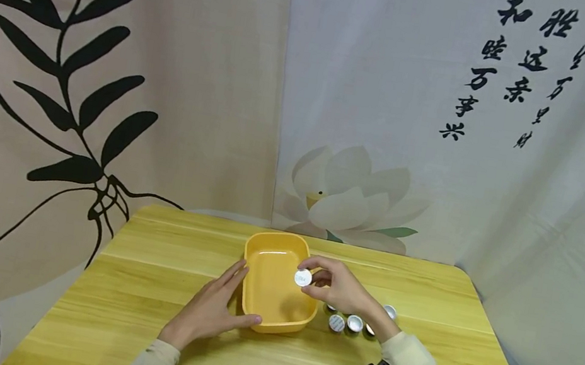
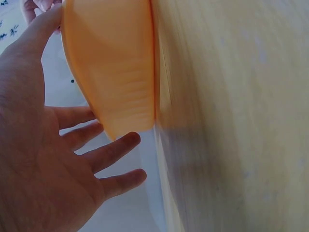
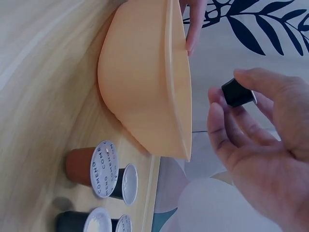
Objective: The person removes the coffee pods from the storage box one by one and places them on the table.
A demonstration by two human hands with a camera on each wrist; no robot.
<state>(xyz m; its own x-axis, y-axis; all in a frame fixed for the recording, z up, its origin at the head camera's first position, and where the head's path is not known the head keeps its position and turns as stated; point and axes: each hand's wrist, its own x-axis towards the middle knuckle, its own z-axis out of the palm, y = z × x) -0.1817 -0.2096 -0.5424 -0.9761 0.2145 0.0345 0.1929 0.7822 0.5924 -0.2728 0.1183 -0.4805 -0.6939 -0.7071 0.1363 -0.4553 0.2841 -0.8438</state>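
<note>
A yellow plastic basin [image 1: 270, 287] stands on the table. My left hand [image 1: 212, 307] is at its left side, fingers spread and fairly straight, with the thumb by the near rim; in the left wrist view some fingertips touch the basin's rim. Over the basin's right edge, my right hand [image 1: 341, 289] pinches a small coffee capsule [image 1: 303, 277] between thumb and fingers. The right wrist view shows that capsule's dark body [image 3: 235, 93], held above the rim. To the right of the basin, several coffee capsules [image 1: 354, 324] stand with their white lids up, partly hidden by my right forearm.
One standing capsule is brown with a printed lid [image 3: 104, 168]; a dark capsule [image 3: 72, 221] is near it. The wooden table [image 1: 157, 238] ends at a curtain [image 1: 213, 100] printed with leaves, a lotus and writing.
</note>
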